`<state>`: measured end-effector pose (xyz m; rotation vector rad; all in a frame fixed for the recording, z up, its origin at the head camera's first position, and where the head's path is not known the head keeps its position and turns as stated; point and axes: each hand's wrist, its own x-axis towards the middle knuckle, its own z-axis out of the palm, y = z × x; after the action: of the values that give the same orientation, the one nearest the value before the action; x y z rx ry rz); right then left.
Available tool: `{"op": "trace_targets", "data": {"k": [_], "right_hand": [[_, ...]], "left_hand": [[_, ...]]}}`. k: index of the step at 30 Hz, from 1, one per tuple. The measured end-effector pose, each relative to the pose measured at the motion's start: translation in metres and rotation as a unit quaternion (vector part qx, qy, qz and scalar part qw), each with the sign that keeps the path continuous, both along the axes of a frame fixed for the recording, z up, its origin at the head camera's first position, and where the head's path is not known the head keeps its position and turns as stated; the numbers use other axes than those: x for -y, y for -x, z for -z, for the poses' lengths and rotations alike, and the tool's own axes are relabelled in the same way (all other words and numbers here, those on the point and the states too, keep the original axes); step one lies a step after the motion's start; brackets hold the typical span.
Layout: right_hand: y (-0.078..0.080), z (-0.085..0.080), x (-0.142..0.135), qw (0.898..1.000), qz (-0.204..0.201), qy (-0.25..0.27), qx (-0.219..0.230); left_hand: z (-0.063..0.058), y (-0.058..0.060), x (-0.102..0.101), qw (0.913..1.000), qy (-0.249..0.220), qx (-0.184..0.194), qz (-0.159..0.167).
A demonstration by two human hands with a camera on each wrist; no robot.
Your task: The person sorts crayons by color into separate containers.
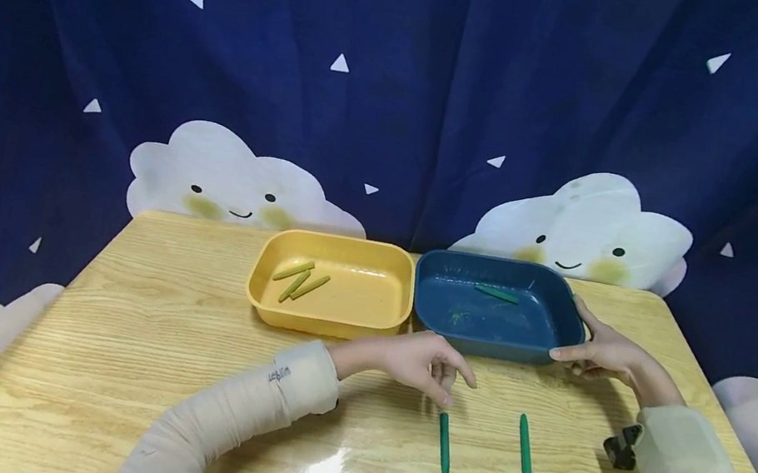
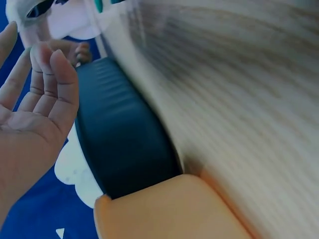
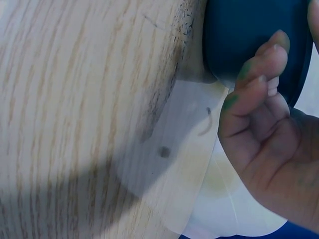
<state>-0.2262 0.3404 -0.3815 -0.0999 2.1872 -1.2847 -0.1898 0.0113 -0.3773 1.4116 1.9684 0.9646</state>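
Observation:
My left hand (image 1: 423, 363) hovers over the table in front of the blue bin, its fingers loosely bent and holding nothing. Just below its fingertips lies the near green crayon (image 1: 444, 447), with a small gap visible. Another green crayon (image 1: 525, 446) lies to its right. At the right end of the blue bin (image 1: 481, 346), my right hand (image 1: 605, 354) grips the front corner, thumb at the front and index finger along the side. The right wrist view shows green smudges on its curled fingers (image 3: 249, 97). Inside the bin is at least one green crayon (image 1: 496, 294).
A yellow bin (image 1: 325, 327) stands against the blue bin's left side, with three olive-yellow crayons (image 1: 295, 283) in it. Both bins are near the back of the wooden table (image 1: 170, 301). Behind hangs a dark blue curtain (image 1: 387, 103) with clouds.

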Motion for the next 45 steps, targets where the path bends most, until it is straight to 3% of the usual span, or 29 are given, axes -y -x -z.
{"op": "trace_targets", "data": {"k": [6, 22, 27, 33, 39, 45], "right_hand": [[-0.001, 0.001, 0.0, 1.0, 0.002, 0.0, 0.002], [-0.002, -0.001, -0.001, 1.0, -0.003, 0.003, -0.001], [-0.001, -0.002, 0.0, 1.0, 0.0, -0.007, -0.002], [-0.001, -0.002, 0.0, 1.0, 0.005, -0.022, -0.01], [0.001, 0.001, -0.002, 1.0, 0.006, -0.01, -0.005], [0.002, 0.002, -0.002, 1.0, 0.004, 0.0, 0.002]], "left_hand": [[0.008, -0.003, -0.004, 0.9995, 0.027, -0.014, 0.012], [0.032, 0.0, -0.018, 0.9949, 0.092, 0.013, 0.039], [0.033, 0.001, -0.022, 0.993, 0.108, 0.003, 0.047], [0.036, 0.001, -0.027, 0.9871, 0.148, -0.045, 0.042], [0.035, -0.001, -0.03, 0.9837, 0.17, -0.046, 0.033], [0.035, 0.0, -0.031, 0.9838, 0.167, -0.047, 0.046]]}}
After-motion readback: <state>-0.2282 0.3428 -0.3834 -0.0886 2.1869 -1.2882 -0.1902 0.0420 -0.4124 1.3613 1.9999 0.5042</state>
